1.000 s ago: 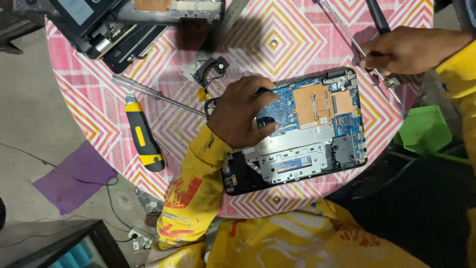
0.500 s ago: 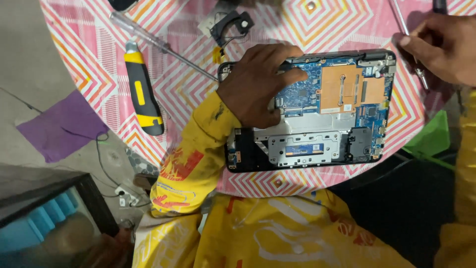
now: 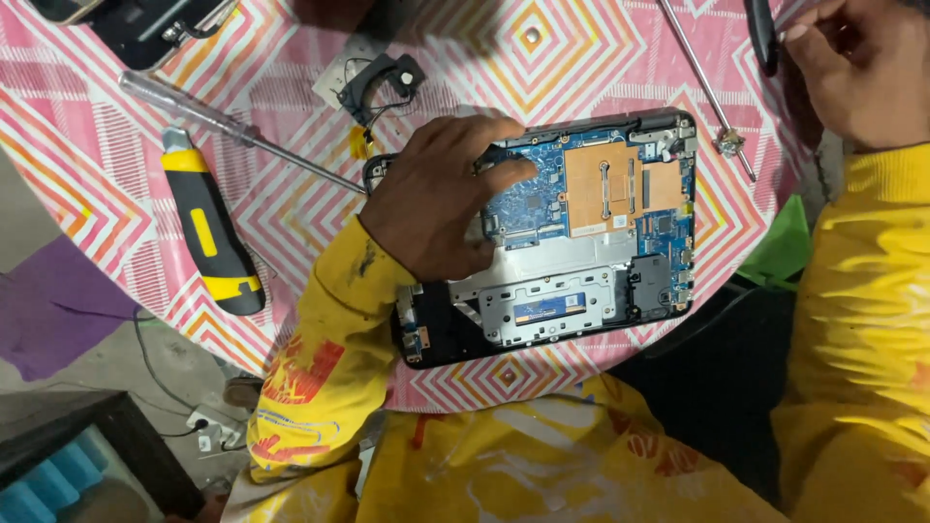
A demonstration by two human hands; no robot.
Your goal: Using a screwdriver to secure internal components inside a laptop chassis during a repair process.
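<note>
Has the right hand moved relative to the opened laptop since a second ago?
Yes. The right hand was beside the laptop's upper right corner; it now sits farther up and away from that corner, near the thin metal rod.

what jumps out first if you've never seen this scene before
The opened laptop lies mid-table with its blue board and copper plate bare, the left hand resting on it. Left of it lies a yellow-and-black screwdriver on the pink zigzag tablecloth; the right hand is top right.
</note>
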